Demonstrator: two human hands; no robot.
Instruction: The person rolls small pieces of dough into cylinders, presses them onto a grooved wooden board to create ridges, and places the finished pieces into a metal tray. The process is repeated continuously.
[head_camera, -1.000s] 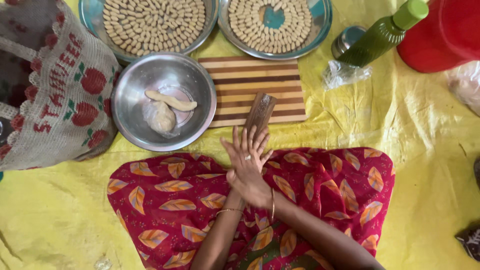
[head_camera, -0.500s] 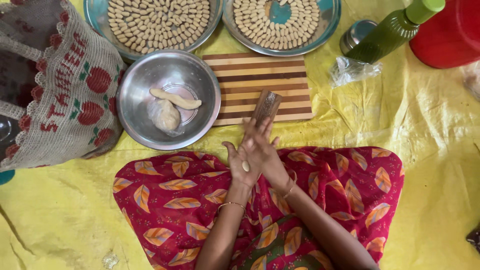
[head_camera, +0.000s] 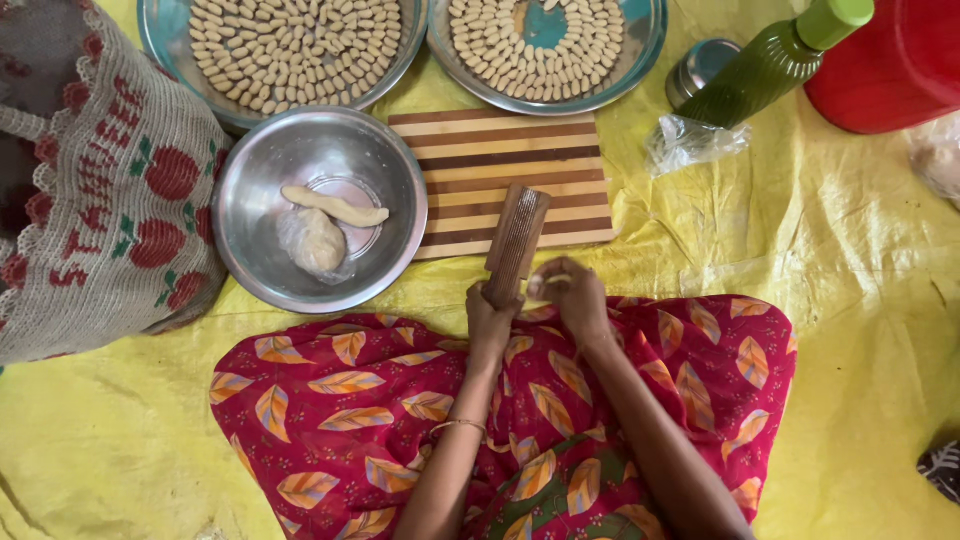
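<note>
My left hand (head_camera: 491, 318) grips the lower end of a ridged wooden paddle (head_camera: 517, 240) that leans onto the striped cutting board (head_camera: 500, 150). Just to its right, my right hand (head_camera: 570, 293) pinches a small piece of pale dough between the fingertips. A steel bowl (head_camera: 255, 235) to the left holds a dough lump (head_camera: 313, 241) and a rolled dough strip (head_camera: 335, 206). At the top, two round trays, the left tray (head_camera: 160, 45) and the right tray (head_camera: 645, 45), carry many small shaped dough pieces.
A green bottle (head_camera: 765, 65), a small steel tin (head_camera: 700, 65) and a crumpled plastic bag (head_camera: 690, 143) lie at upper right beside a red container (head_camera: 890, 70). A crocheted cover with red motifs (head_camera: 95, 190) sits at left. Yellow cloth (head_camera: 860, 260) covers the floor.
My palms were pressed together rolling dough above my lap. They have separated: the left hand took hold of the paddle, the right hand now holds the dough piece at its fingertips.
</note>
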